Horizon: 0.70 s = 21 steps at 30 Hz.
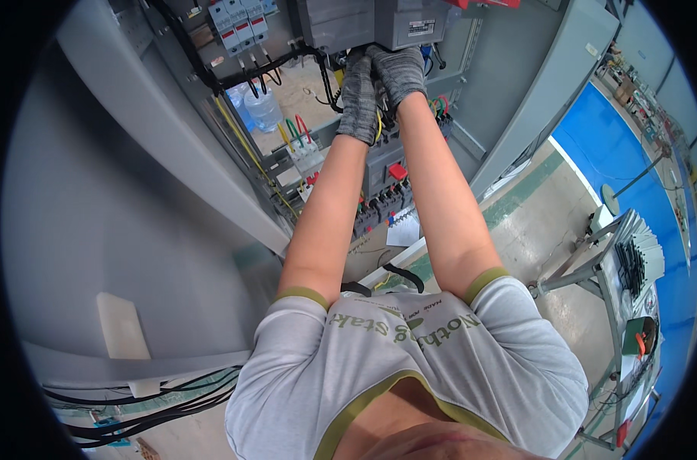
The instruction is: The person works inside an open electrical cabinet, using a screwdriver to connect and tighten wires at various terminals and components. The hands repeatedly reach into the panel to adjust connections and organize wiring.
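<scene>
With both bare forearms stretched straight out from the grey shirt [410, 360], reaching deep into the open electrical cabinet [517, 100]. Left hand [358, 100] and right hand [398, 73], grey-gloved, pressed together under the grey breaker housing [379, 23]; grip hidden, cannot tell. Beyond, white rectangular label [421, 28] on that housing.
</scene>
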Motion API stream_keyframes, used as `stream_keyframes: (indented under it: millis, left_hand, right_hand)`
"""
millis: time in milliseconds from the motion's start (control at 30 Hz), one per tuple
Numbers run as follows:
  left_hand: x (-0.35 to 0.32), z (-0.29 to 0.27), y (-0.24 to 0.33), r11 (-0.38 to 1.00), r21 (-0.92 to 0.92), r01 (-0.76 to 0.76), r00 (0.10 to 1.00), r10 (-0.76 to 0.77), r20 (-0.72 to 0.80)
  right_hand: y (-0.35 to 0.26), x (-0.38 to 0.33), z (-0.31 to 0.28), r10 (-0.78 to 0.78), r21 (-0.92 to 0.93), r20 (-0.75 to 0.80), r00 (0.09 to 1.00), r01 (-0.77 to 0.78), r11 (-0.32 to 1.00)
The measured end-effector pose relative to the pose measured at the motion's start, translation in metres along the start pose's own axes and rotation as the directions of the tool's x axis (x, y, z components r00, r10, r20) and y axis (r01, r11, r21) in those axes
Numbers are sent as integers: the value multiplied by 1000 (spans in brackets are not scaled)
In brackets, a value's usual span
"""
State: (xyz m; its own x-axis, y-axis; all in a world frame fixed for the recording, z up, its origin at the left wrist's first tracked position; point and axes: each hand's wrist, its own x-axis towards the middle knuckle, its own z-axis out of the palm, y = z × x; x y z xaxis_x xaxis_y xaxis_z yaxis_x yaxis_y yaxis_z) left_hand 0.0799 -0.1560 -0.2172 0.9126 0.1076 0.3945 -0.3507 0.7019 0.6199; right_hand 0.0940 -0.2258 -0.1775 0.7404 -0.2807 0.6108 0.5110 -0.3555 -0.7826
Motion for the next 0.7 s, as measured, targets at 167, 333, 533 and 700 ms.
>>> stream_keyframes:
  millis: [167,333,533,700]
  left_hand:
    - [1,-1,-3,1000,2,-24,1000,24,2]
    - [0,3,-4,997,-76,3,1000,-3,13]
    - [-2,0,-7,997,-75,17,999,-21,-46]
    - [1,-1,-1,998,27,61,996,-59,-70]
  right_hand:
    - [10,9,5,-22,38,35,999,20,999]
    - [18,10,3,50,34,74,996,-53,998]
    - [-2,4,2,-52,-131,5,999,52,990]
    - [-10,3,-2,-35,-99,51,998,40,994]
